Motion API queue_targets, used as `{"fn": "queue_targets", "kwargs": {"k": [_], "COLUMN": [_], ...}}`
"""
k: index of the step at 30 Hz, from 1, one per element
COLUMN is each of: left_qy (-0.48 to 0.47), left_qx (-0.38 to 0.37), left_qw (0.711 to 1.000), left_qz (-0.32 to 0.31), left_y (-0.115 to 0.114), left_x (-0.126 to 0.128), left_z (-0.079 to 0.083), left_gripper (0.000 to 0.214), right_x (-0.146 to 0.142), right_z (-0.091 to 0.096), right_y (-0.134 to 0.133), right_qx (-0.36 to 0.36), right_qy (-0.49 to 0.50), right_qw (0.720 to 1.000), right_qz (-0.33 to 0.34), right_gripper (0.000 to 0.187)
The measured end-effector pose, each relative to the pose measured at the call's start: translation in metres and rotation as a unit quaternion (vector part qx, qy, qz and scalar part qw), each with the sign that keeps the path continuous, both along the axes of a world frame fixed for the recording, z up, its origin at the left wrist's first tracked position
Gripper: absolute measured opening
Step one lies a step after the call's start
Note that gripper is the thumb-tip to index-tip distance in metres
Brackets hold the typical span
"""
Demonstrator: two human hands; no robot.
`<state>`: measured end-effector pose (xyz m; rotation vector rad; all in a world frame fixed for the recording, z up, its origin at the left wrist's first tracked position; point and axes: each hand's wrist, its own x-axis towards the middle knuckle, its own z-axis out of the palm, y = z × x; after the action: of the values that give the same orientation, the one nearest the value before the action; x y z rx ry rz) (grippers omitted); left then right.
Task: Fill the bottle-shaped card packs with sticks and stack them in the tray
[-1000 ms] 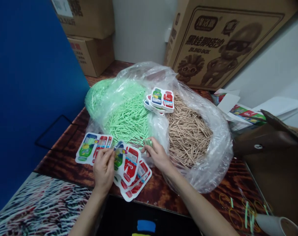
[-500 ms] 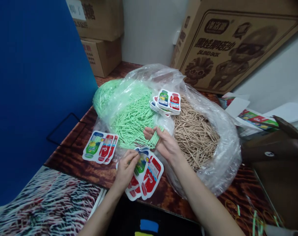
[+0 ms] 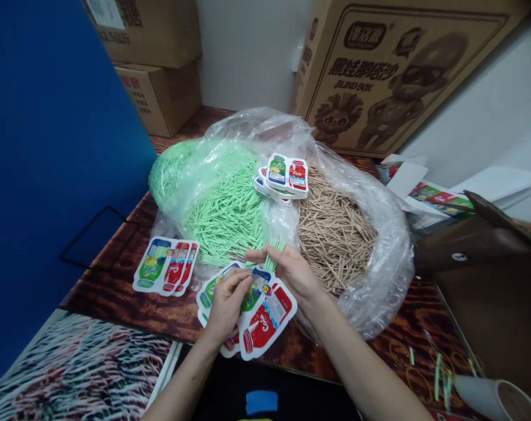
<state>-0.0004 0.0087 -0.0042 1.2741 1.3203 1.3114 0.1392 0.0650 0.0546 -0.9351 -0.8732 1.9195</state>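
Observation:
My left hand (image 3: 231, 295) pinches the upper part of a jar-shaped candy packet (image 3: 268, 321), green on one half and red "Cola" on the other. More such packets lie fanned out beneath it at the table's front edge. In my right hand (image 3: 294, 272) is a small bunch of light green candy sticks (image 3: 273, 255), its lower ends close to the packet's top. Whether the sticks touch the packet I cannot tell. Behind my hands are a heap of green sticks (image 3: 226, 216) and a heap of brown sticks (image 3: 335, 234), both in clear plastic bags.
Packets with sticks inside (image 3: 166, 266) lie at the left. A stack of packets (image 3: 287, 176) rests between the heaps. Cardboard boxes (image 3: 406, 76) stand at the back, a blue panel (image 3: 64, 146) at left. Rubber bands and a paper cup (image 3: 489, 397) are at right.
My right hand has brought the bunch of green sticks down and left, close to the packet's top. My left hand still pinches the packet. The whole view has shifted slightly.

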Motion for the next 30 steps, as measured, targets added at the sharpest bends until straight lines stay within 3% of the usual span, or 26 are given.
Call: {"fn": "queue_targets", "kwargs": {"k": [4,8,10,13,16,18,21,23,25,27,30], "left_qy": [0.003,-0.004,-0.015,-0.039,-0.065,-0.064,-0.039,-0.033,-0.032,-0.029,-0.042], "left_qx": [0.021,0.033,0.035,0.029,-0.027,-0.106,-0.211,-0.23,-0.219,-0.202,-0.195], "left_qw": [1.0,0.999,0.999,0.998,0.997,0.985,0.938,0.934,0.95,0.962,0.963], "left_qz": [0.019,0.03,0.035,0.033,-0.023,-0.121,-0.271,-0.271,-0.219,-0.184,-0.182], "left_y": [0.003,0.006,0.008,0.01,0.012,0.014,0.016,0.016,0.016,0.014,0.008], "left_x": [0.007,0.015,0.02,0.025,0.018,0.006,-0.01,-0.013,-0.011,-0.004,0.008], "left_z": [0.001,0.003,0.003,0.005,0.009,0.011,0.013,0.013,0.014,0.014,0.012], "left_gripper": [0.015,0.016,0.016,0.015,0.018,0.029,0.019,0.02,0.02,0.022,0.02], "right_x": [0.019,0.039,0.046,0.051,0.054,0.056,0.057,0.056,0.056,0.058,0.06], "right_z": [0.004,0.01,0.013,0.015,0.015,0.015,0.011,0.005,-0.003,-0.011,-0.019], "right_y": [-0.011,-0.02,-0.024,-0.029,-0.033,-0.037,-0.045,-0.049,-0.052,-0.055,-0.057], "right_qx": [0.052,0.154,0.211,0.327,0.393,0.418,0.397,0.353,0.332,0.347,0.398], "right_qy": [-0.088,-0.23,-0.311,-0.41,-0.445,-0.434,-0.399,-0.398,-0.42,-0.446,-0.478], "right_qw": [0.991,0.959,0.925,0.849,0.801,0.796,0.825,0.846,0.844,0.825,0.78], "right_qz": [0.089,0.065,0.049,0.065,0.073,0.053,0.046,0.041,0.014,-0.02,-0.07], "right_gripper": [0.03,0.051,0.045,0.025,0.026,0.028,0.035,0.028,0.006,0.017,0.028]}}
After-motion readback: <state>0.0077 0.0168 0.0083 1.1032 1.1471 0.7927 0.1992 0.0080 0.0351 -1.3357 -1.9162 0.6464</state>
